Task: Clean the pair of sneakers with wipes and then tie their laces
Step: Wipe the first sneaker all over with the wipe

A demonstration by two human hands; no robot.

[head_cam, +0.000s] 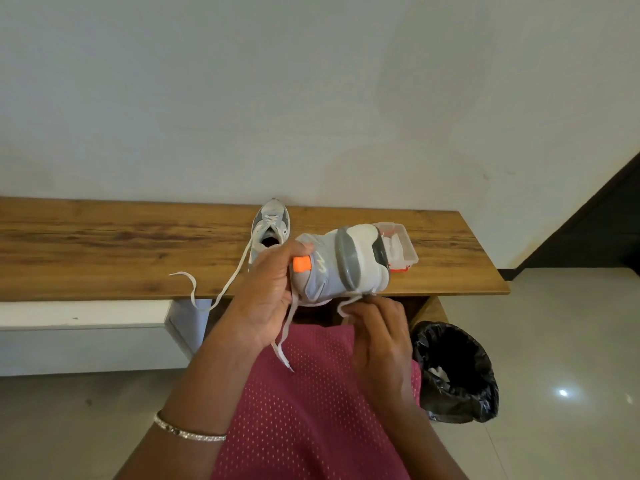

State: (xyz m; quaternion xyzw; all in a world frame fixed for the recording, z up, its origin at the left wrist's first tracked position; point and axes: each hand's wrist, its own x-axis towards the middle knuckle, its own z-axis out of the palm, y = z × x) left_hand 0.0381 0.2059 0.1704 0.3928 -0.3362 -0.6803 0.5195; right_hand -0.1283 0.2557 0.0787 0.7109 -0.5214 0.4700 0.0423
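You are gripping the heel of one sneaker [339, 261] in your left hand [266, 299], holding it above the bench [104, 247] edge, while your right hand [377, 341] is pinching its lace [341, 309]. Tugging hard risks twisting the shoe out of that one-handed grip.

No lettering, brand name or number can be read anywhere in the frame. A pale mark on the side of the sneaker [332, 268], at centre frame, is too blurred to make out.
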